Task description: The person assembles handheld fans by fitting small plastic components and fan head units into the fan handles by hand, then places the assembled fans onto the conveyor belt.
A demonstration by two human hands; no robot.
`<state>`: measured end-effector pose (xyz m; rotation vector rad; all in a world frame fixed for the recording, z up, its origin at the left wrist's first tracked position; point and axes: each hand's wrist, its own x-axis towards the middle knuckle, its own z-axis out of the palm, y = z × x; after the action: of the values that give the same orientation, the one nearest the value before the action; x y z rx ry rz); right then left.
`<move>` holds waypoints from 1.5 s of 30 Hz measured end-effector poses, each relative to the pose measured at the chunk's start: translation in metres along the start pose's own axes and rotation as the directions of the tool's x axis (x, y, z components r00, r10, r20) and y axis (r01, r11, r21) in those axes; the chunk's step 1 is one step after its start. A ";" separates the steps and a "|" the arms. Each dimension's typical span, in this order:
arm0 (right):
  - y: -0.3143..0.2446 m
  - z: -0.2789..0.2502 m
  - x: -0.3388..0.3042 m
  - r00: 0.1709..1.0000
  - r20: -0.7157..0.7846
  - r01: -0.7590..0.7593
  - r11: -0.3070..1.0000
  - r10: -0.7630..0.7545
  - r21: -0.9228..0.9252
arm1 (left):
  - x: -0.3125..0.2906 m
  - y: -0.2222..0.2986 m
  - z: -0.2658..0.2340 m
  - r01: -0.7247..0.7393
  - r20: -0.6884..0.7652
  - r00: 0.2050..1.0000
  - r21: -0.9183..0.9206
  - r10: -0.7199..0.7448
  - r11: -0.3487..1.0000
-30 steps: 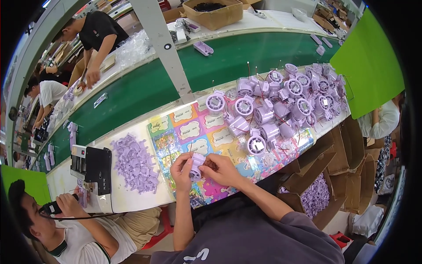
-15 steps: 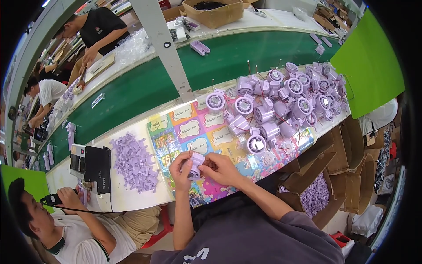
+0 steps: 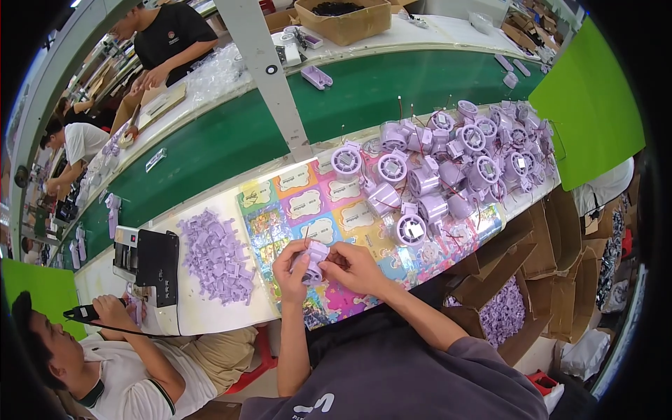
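Note:
Between my two hands, above the near edge of a colourful sheet [image 3: 318,229], is a lilac plastic fan housing [image 3: 317,253] with a thin wire sticking up from it. My left hand [image 3: 291,269] is closed around its left side, thumb on the front. The fingers of my right hand [image 3: 353,268] pinch its right side; the fingertips partly hide it. Many similar lilac round housings [image 3: 392,168] with grilles and thin wires lie heaped to the right on the sheet. Left of the sheet is a pile of small lilac plastic parts [image 3: 215,257].
A green conveyor belt [image 3: 231,115] runs behind the table, past a metal post [image 3: 269,77]. At left stands a black machine [image 3: 155,269], beside a seated co-worker [image 3: 133,364] holding a black tool. Cardboard boxes [image 3: 511,308] with lilac parts are at lower right.
The view has shifted slightly. Both my hands keep hold of the fan housing in nearly the same place, with only small finger movement.

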<state>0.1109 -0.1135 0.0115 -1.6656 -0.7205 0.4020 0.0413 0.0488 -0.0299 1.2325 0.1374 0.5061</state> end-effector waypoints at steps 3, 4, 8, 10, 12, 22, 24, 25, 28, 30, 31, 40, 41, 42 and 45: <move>0.001 0.001 -0.001 1.000 0.000 -0.027 0.998 0.027 0.055 | -0.002 -0.001 0.001 -0.003 -0.062 0.998 0.028 0.005 1.000; 0.001 0.002 -0.001 0.999 0.009 -0.045 0.996 0.045 0.074 | -0.003 -0.001 0.002 -0.001 -0.117 0.993 0.052 0.007 0.999; 0.006 0.002 -0.001 0.997 -0.025 0.068 0.994 -0.070 -0.090 | 0.003 0.006 0.035 0.122 -0.403 0.913 0.119 -0.064 0.985; 0.006 0.001 0.001 0.978 -0.082 0.177 0.973 -0.191 -0.147 | 0.003 0.009 0.047 0.135 -0.291 0.942 -0.134 -0.169 0.982; 0.014 0.000 -0.001 0.969 -0.194 0.122 0.981 -0.151 -0.153 | 0.001 0.015 0.052 0.173 -0.089 0.978 -0.153 -0.188 0.973; 0.011 0.001 0.004 0.974 -0.208 0.060 0.986 -0.093 -0.157 | 0.185 0.036 -0.014 -0.062 -0.172 0.948 0.724 0.266 0.687; 0.012 0.001 0.004 0.975 -0.210 0.050 0.994 -0.069 -0.097 | 0.234 0.035 -0.019 -0.113 -0.033 0.966 0.839 0.256 0.532; 0.009 -0.001 0.005 0.976 -0.213 0.031 0.997 -0.045 -0.067 | 0.253 0.035 -0.016 -0.156 0.044 0.965 0.891 0.260 0.427; 0.017 -0.002 0.004 0.960 -0.281 -0.010 0.997 -0.011 -0.076 | 0.304 0.024 -0.008 -0.517 0.522 0.812 0.851 0.260 -0.093; 0.013 0.004 0.005 0.965 -0.261 0.014 0.999 -0.026 -0.048 | 0.356 0.015 -0.042 -0.640 0.650 0.737 0.759 0.184 -0.119; 0.005 0.003 0.006 0.970 -0.241 0.014 0.999 -0.022 -0.038 | 0.375 0.008 -0.048 -0.663 0.702 0.675 0.712 0.226 -0.232; 0.010 -0.001 0.008 0.953 -0.282 0.072 0.989 -0.107 -0.130 | 0.434 -0.050 0.026 -0.406 0.403 0.913 0.888 -0.062 -0.216; 0.008 0.000 0.009 0.954 -0.281 0.073 0.989 -0.106 -0.125 | 0.435 -0.054 0.026 -0.406 0.401 0.913 0.880 -0.070 -0.246; 0.007 0.000 0.010 0.956 -0.278 0.055 0.989 -0.091 -0.135 | 0.436 -0.056 0.025 -0.404 0.399 0.914 0.872 -0.077 -0.276; 0.008 0.000 0.011 0.957 -0.279 0.040 0.988 -0.080 -0.149 | 0.429 -0.056 0.028 -0.391 0.400 0.916 0.885 -0.017 -0.255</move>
<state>0.1208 -0.1073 0.0050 -1.7844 -0.5932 0.0648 0.4460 0.2002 0.0000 3.1190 0.0872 0.4359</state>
